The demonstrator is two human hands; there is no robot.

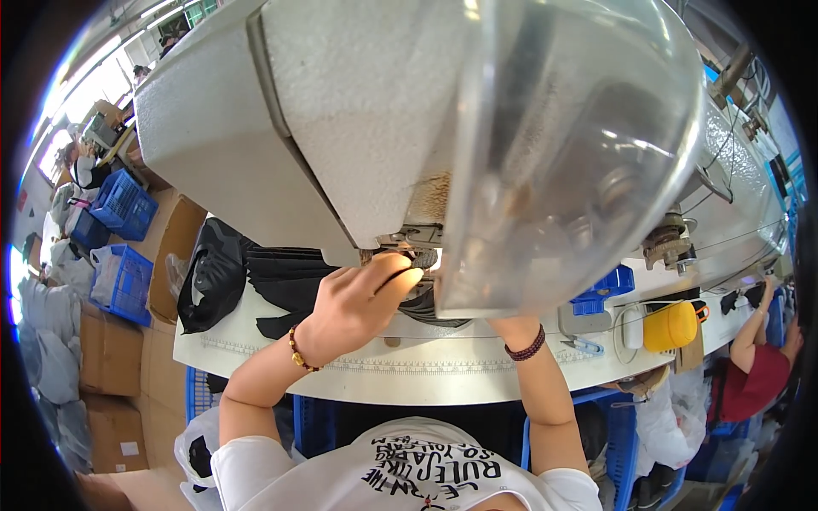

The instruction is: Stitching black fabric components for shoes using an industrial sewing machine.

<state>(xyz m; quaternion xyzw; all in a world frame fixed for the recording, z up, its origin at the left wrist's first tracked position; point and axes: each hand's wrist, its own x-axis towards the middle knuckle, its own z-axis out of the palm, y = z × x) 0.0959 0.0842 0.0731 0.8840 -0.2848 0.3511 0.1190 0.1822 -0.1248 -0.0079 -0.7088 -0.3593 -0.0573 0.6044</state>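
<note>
A large pale sewing machine [366,111] fills the upper middle, with a clear plastic cover [545,170] on its right. My left hand [362,298] is up at the needle area under the machine head, its thumb and fingers bent together beside a small dark textured piece [423,257]. Whether the fingers grip that piece is not plain. Of my right hand [511,327] only the wrist end shows; the cover hides its fingers. A stack of black fabric pieces [285,277] lies left of my left hand. Some black fabric [430,317] shows below the machine, between my hands.
More black material [213,272] lies at the table's left end. A ruler strip [409,364] runs along the white table's front edge. To the right are thread snips [583,344], a yellow case [669,326] and a blue tray [603,291]. Blue crates [123,285] and cartons [111,349] stand left.
</note>
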